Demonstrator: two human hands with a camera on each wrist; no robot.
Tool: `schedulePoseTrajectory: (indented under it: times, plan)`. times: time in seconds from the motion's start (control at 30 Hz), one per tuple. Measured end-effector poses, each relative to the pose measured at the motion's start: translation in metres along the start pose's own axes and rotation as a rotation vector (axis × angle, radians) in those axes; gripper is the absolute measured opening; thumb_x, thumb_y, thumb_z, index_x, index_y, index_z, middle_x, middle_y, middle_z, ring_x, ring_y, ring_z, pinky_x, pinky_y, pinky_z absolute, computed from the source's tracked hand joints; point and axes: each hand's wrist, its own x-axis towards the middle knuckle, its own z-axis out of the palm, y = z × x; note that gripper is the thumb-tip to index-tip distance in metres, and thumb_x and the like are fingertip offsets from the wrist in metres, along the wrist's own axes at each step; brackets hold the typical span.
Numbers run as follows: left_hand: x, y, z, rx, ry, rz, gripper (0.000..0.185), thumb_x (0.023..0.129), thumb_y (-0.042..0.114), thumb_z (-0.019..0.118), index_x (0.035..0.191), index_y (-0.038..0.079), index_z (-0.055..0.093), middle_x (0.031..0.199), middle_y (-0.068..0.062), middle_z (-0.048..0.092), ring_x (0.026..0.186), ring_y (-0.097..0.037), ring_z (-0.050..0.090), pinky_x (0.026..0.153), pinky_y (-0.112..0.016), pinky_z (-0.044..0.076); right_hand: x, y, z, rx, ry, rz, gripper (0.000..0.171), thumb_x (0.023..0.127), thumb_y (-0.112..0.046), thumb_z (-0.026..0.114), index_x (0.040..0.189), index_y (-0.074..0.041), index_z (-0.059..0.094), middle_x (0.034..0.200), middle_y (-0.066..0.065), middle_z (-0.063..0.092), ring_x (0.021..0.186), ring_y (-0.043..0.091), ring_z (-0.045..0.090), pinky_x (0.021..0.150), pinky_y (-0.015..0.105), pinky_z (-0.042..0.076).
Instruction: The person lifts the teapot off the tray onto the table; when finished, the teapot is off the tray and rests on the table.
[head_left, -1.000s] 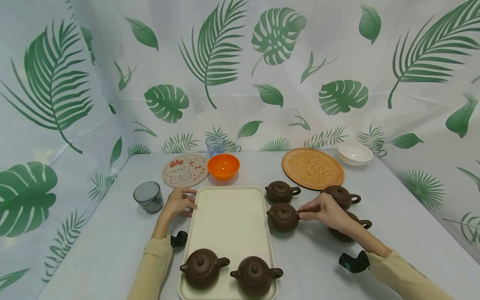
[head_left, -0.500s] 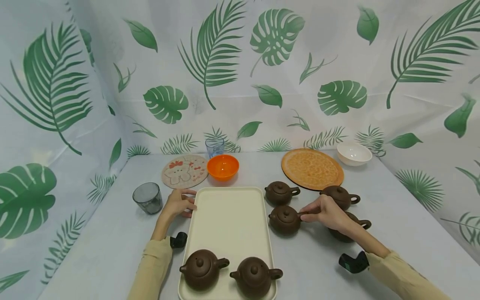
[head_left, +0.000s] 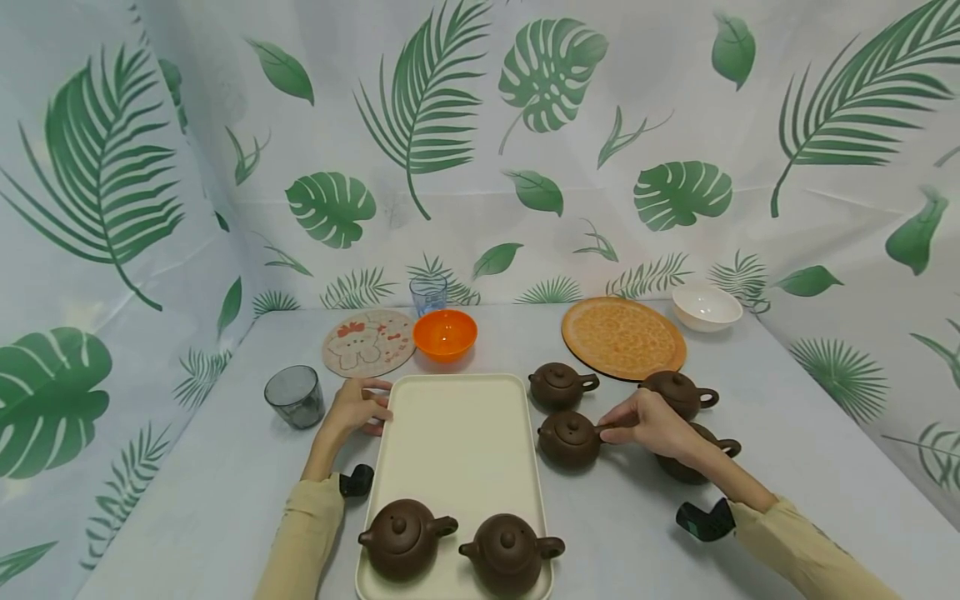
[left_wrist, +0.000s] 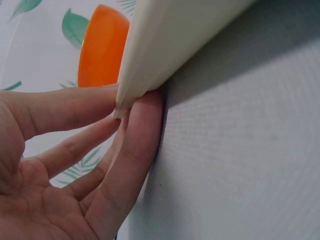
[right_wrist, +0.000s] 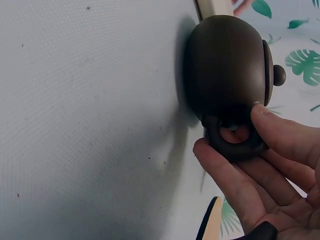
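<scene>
My right hand (head_left: 660,427) pinches the handle of a brown teapot (head_left: 568,442), which stands just right of the cream tray (head_left: 461,433). In the right wrist view the thumb and fingers lie around the looped handle (right_wrist: 235,149). At the tray's left edge, my left hand (head_left: 358,407) grips the rim, thumb on one side and fingers on the other and underneath, as the left wrist view shows. On the tray's near end sit two more brown teapots, one on the left (head_left: 402,542) and one on the right (head_left: 508,554), spouts pointing left.
Another brown teapot (head_left: 558,386) stands behind the held one. Two others, one farther (head_left: 675,393) and one nearer (head_left: 686,467), are partly behind my right hand. Around them are a grey glass (head_left: 295,397), orange bowl (head_left: 446,337), blue glass (head_left: 429,296), two round mats (head_left: 624,337) and white bowl (head_left: 707,308).
The teapot in my right hand shifted slightly right and nearer during the first half second, then stayed in place. My left hand has kept its grip on the tray.
</scene>
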Motion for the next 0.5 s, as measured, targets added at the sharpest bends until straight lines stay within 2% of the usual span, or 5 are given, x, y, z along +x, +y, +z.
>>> schedulePoseTrajectory:
  times: [0.27,0.33,0.5]
  plan:
    - [0.001,0.0,0.0,0.002,0.001,-0.008,0.05,0.075,-0.012,0.069,0.123,-0.007,0.058,0.089,-0.018,0.063,0.062,-0.018,0.063,0.054,-0.034,0.06,0.0,0.001,0.001,-0.014,0.015,-0.016,0.015,0.08,-0.01,0.075,0.094,-0.003,0.076,0.085,0.003,0.074,0.08,0.011,0.066,0.068,0.022,0.051]
    - [0.001,0.0,0.001,0.003,0.001,-0.01,0.05,0.075,-0.012,0.069,0.123,-0.007,0.058,0.089,-0.018,0.063,0.062,-0.018,0.063,0.054,-0.034,0.06,0.0,-0.001,0.0,-0.03,0.039,-0.035,0.015,0.08,-0.01,0.075,0.093,-0.003,0.077,0.084,0.003,0.074,0.079,0.01,0.066,0.067,0.021,0.052]
    - [0.001,-0.001,0.001,0.0,-0.001,-0.01,0.05,0.075,-0.012,0.069,0.123,-0.007,0.058,0.089,-0.018,0.063,0.061,-0.018,0.063,0.054,-0.034,0.06,-0.005,-0.017,-0.002,-0.018,0.163,-0.086,0.016,0.081,-0.011,0.075,0.094,-0.002,0.076,0.086,0.005,0.074,0.075,0.008,0.068,0.064,0.021,0.056]
